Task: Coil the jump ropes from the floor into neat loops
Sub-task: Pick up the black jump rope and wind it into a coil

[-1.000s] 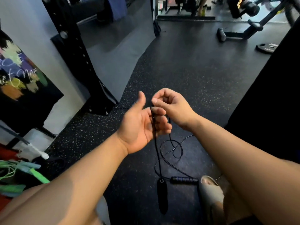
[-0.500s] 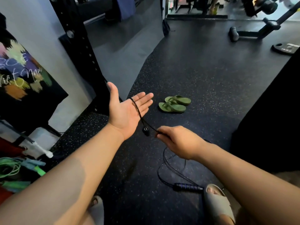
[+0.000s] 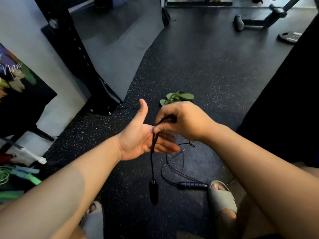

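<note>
A thin black jump rope crosses the palm of my left hand, which is held flat with the thumb up and fingers spread. One black handle dangles below that palm. My right hand pinches the cord just above the left palm. The slack of the rope lies in loose curves on the floor, ending at the second handle beside my right foot.
Green flip-flops lie on the speckled floor beyond my hands. A black rack upright stands at the left. Green and blue ropes are piled at the lower left. My grey slides are at the bottom.
My right hand came up from below with the cord and now lays it across the left palm. The free handle hangs lower again.
</note>
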The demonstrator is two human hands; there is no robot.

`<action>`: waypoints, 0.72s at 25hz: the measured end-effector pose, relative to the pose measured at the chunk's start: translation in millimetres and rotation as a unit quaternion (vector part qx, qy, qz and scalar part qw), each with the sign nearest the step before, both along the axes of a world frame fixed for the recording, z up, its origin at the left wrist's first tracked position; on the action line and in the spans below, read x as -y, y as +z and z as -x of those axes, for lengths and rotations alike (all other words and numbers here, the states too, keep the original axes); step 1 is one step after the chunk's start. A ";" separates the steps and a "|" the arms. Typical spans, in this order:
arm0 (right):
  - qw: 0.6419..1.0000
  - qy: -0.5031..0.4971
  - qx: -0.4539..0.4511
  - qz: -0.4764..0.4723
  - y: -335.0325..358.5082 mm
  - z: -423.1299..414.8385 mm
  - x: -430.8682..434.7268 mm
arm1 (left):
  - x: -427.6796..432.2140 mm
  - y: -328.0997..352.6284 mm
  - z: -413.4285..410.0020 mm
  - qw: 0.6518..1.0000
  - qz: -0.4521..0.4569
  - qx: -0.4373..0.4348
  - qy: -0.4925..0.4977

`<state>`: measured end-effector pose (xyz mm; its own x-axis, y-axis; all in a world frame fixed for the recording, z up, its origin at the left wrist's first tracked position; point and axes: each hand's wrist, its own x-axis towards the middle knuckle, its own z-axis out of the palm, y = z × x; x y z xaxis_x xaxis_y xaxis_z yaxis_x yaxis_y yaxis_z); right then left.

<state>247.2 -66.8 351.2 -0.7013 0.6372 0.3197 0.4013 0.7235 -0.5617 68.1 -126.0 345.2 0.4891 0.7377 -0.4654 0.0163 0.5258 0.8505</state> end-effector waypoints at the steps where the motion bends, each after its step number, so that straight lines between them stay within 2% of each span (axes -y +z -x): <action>1: 1.000 0.012 -0.027 0.010 -0.8 -1.8 -3.9 | 1.3 1.2 -1.3 1.000 0.006 0.014 -0.013; 4: 0.997 -0.004 -0.075 0.022 -9.2 -8.9 -13.2 | -0.2 6.6 2.8 0.994 0.026 0.104 0.005; 7: 0.994 -0.042 -0.080 0.059 -21.7 -14.2 -16.8 | -2.2 11.5 9.6 0.984 0.025 0.171 0.033; 10: 0.988 -0.066 -0.052 0.127 -40.0 -13.0 -15.1 | -0.7 10.8 10.9 0.979 0.011 0.196 0.054; 14: 0.972 -0.072 -0.016 0.224 -69.0 -2.2 -8.8 | -2.1 6.8 15.0 0.954 -0.023 0.261 0.142; 18: 0.972 -0.040 0.099 0.210 -79.2 9.1 1.9 | -12.4 10.6 27.4 0.917 -0.092 0.281 0.269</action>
